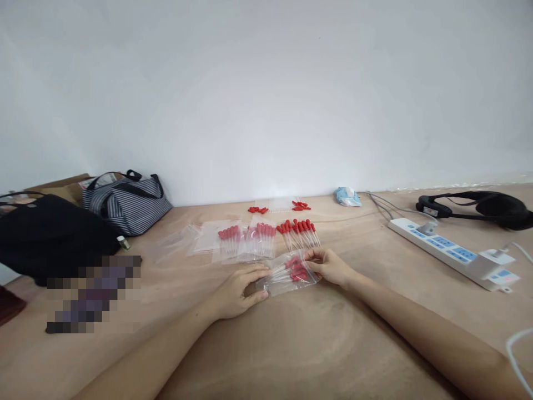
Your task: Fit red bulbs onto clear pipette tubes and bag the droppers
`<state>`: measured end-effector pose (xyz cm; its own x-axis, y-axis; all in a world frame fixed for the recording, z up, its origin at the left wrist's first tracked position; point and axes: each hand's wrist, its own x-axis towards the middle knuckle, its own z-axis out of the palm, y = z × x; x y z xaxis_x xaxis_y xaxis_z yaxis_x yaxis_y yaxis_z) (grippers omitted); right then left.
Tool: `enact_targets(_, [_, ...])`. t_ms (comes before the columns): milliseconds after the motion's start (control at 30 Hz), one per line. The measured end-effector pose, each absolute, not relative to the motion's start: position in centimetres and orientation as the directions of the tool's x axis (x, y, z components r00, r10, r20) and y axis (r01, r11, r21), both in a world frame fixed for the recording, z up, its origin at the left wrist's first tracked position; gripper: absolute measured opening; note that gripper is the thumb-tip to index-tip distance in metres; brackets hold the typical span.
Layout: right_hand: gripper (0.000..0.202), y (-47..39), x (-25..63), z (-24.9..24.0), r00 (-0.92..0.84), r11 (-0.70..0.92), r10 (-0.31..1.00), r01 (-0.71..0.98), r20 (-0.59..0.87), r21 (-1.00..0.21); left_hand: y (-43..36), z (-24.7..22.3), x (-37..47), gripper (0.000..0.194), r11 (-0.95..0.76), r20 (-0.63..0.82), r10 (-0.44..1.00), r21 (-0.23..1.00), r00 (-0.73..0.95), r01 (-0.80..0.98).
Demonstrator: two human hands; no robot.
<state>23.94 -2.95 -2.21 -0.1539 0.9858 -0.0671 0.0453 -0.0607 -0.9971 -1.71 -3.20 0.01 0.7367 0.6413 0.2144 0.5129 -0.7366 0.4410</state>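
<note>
A clear zip bag (280, 284) with several red-topped droppers (296, 269) inside lies on the table in front of me. At its left end is my left hand (240, 291), fingers stretched over one corner and the thumb apart near the other. My right hand (328, 266) pinches the bag's right edge between thumb and fingers. Just beyond lie loose droppers (297, 233) in a row, red bulbs pointing away. To their left are filled bags of droppers (260, 239), partly overlapping, and flat unfilled bags (206, 238).
Red bulbs (258, 210) and thin clear tubes lie near the wall. A crumpled blue packet (347, 196), a power strip (449, 250) with cords and a black strapped device (478, 205) are at right. Striped bag (131, 203), black bag (54, 239), small bottle (123, 243) and a blurred-out item (95, 294) at left.
</note>
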Motion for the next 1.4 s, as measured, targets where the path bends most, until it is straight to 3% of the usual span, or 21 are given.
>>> enact_targets(200, [0.033,-2.3,23.5,-3.6,-0.224,0.022,0.974,-0.008,0.023,-1.000,-3.1,-0.1,-1.7,0.038,-0.741,0.214,0.634,0.443,0.743,0.504])
enact_targets(467, [0.010,1.2,26.3,-2.5,0.255,0.005,0.961,0.372,0.108,-0.928,-3.0,-0.1,-1.9,0.032,-0.743,0.168,0.625,0.427,0.762,0.516])
enact_targets(767, [0.025,5.8,27.9,-1.6,0.316,-0.267,0.940,0.441,-0.131,-0.857,-3.1,-0.3,-2.0,0.032,-0.727,0.169,0.636,0.460,0.753,0.511])
enact_targets(1000, [0.027,6.5,27.2,-1.0,0.330,-0.337,0.922,0.428,-0.202,-0.839,-3.0,-0.4,-1.9,0.033,-0.731,0.174,0.634,0.453,0.754,0.510])
enact_targets(1100, [0.024,6.1,27.3,-0.6,0.288,-0.273,0.943,0.387,-0.166,-0.881,-3.0,-0.4,-2.0,0.033,-0.726,0.171,0.641,0.453,0.748,0.518])
enact_targets(1267, [0.019,3.2,27.5,-0.5,0.214,0.006,0.974,0.289,0.071,-0.957,-3.0,-0.4,-2.0,0.033,-0.727,0.164,0.636,0.455,0.754,0.514])
enact_targets(1400, [0.042,-0.4,27.1,-1.6,0.129,0.259,0.954,0.101,0.271,-0.961,-2.9,-0.3,-2.0,0.032,-0.733,0.175,0.628,0.460,0.758,0.501])
